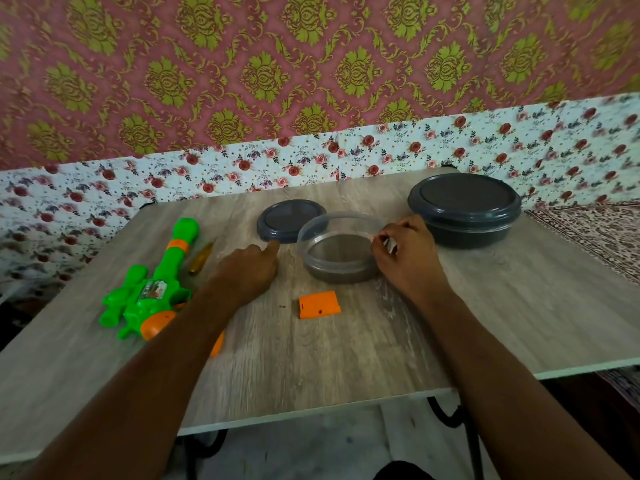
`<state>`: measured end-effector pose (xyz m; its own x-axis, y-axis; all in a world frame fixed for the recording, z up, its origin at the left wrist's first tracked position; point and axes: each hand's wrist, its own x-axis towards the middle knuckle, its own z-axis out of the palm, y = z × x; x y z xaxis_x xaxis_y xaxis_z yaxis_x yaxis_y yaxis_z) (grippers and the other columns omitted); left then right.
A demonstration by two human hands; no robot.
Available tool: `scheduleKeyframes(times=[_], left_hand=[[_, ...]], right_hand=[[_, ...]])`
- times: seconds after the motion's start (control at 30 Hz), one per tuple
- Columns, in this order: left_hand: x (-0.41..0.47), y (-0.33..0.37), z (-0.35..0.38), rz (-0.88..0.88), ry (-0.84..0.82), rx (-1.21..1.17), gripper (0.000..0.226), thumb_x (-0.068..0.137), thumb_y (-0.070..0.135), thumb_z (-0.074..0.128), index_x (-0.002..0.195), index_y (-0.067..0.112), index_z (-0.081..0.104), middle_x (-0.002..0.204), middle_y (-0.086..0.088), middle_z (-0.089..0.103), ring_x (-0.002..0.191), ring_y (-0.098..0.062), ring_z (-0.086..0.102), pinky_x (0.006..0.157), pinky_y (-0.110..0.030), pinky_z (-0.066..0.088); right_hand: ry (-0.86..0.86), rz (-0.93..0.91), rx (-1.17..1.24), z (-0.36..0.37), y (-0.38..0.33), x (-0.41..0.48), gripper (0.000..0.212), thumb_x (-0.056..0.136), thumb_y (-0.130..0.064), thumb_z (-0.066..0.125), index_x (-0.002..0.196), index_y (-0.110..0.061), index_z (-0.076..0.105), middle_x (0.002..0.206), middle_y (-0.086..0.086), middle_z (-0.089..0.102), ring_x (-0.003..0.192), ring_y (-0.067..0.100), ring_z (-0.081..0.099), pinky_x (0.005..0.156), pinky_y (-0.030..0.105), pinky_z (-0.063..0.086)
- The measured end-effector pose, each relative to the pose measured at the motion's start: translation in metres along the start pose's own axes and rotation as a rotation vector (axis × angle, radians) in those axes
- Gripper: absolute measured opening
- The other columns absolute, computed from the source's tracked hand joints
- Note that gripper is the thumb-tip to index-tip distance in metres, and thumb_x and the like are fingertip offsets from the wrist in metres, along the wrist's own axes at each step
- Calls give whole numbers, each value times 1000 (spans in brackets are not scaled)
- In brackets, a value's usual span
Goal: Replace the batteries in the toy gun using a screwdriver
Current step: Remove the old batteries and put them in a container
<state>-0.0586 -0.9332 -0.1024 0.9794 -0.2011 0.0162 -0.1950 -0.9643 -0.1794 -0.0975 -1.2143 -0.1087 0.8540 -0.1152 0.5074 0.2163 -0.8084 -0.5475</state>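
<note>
A green and orange toy gun (152, 289) lies at the table's left, partly under my left forearm. Beside its barrel lies a screwdriver (201, 259) with a yellowish handle. An orange battery cover (318, 304) sits loose on the table, with a tiny dark speck, perhaps a screw (283, 306), to its left. My left hand (247, 268) rests knuckles-up on the table with loosely curled fingers, one fingertip reaching toward the grey lid; nothing shows in it. My right hand (408, 258) is at the right rim of a small clear container (341, 252) and pinches a small pale object.
The small container's grey lid (287, 220) lies just behind it. A large closed grey container (464, 209) stands at the back right. The wooden table (346, 358) ends near me and at the right; a flowered wall runs along its far side.
</note>
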Motion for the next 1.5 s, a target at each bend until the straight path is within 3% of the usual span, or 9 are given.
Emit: scheduleKeyframes(times=[0.2,0.4,0.53,0.67,0.87,1.0,1.23,1.37,1.5], left_hand=[[3,10,-11,-82,11,-26,46,111,31,30,147,4,40,135,-24,58,117,-37,62,92,-44,49],[20,27,-49,121,444,-480,38,111,39,31,120,10,53,89,-9,67,73,-23,63,64,-37,49],[39,78,-74,397,255,-202,26,110,40,34,110,17,47,80,-6,57,67,-21,53,61,-38,47],[64,109,-57,444,50,-4,14,103,27,51,100,19,62,102,-8,67,81,-22,57,72,-37,47],[70,110,-42,470,-66,-229,37,105,36,47,140,27,41,132,-14,62,111,-33,61,97,-53,50],[67,109,-46,537,-30,-307,28,103,33,54,126,19,57,120,-8,67,103,-26,62,94,-48,51],[57,85,-41,422,170,-509,30,101,47,53,114,21,62,89,3,66,76,-15,64,70,-41,57],[47,54,-36,302,513,-678,26,106,33,52,93,15,65,76,0,62,67,-16,58,63,-39,48],[50,5,-20,66,646,-687,20,101,10,55,115,11,69,107,-9,72,96,-24,68,81,-36,56]], right_hand=[[-3,15,9,0,-3,0,34,96,-33,66,124,-13,66,123,13,56,105,26,61,93,31,46],[-31,12,-13,2,-2,1,43,98,-36,63,132,-10,65,127,15,61,111,28,62,94,28,43],[-45,18,-13,1,-4,1,43,99,-32,62,134,-8,65,131,14,61,116,28,61,100,32,45],[-46,1,-19,2,-4,0,36,100,-27,59,129,-6,67,128,13,59,109,26,62,95,30,46],[-33,-21,-49,5,-6,1,25,98,-24,56,108,-6,71,115,12,57,91,19,57,86,29,48],[-19,-31,-56,5,-8,1,24,98,-25,58,108,-7,70,114,12,55,89,20,58,79,28,42],[-25,-53,-81,6,-7,1,25,94,-27,62,107,-8,71,111,11,55,93,23,59,79,28,43],[0,-62,-74,7,-7,0,25,92,-26,64,106,-8,73,109,11,55,92,24,60,79,30,47],[27,-64,-81,7,-8,0,26,91,-27,65,107,-8,74,108,10,56,90,22,60,79,31,50]])
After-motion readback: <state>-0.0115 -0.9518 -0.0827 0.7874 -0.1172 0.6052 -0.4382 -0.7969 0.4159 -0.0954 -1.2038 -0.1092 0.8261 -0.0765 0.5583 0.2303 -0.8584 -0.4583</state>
